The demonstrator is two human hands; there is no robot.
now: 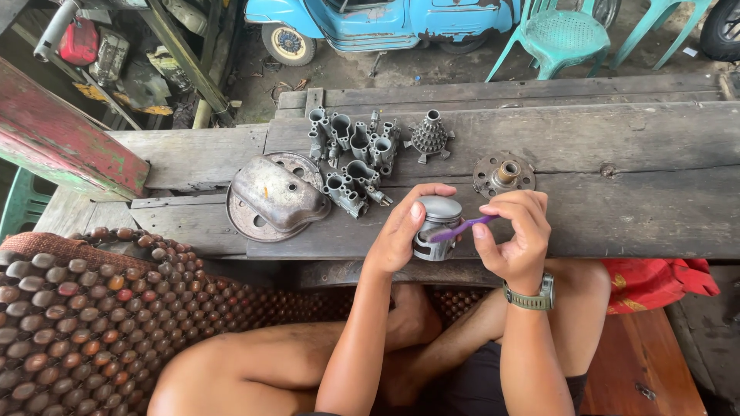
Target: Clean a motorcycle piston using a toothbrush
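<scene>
Grip of your left hand (401, 227) is wrapped around a small grey metal cylinder part (436, 228), thumb on its rounded cap, just above the near edge of the wooden tabletop (617, 208). Your right hand (515, 235) pinches a purple toothbrush (460, 229), whose head touches the part's side between both hands.

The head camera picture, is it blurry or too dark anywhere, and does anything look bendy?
In the head view, soft daylight with no strong shadows or glare; the left hand, the grey part it holds and the right hand with the purple brush are sharp; the top left corner under the red beam is dim; the bench planks bow slightly, wide-lens distortion.
</scene>
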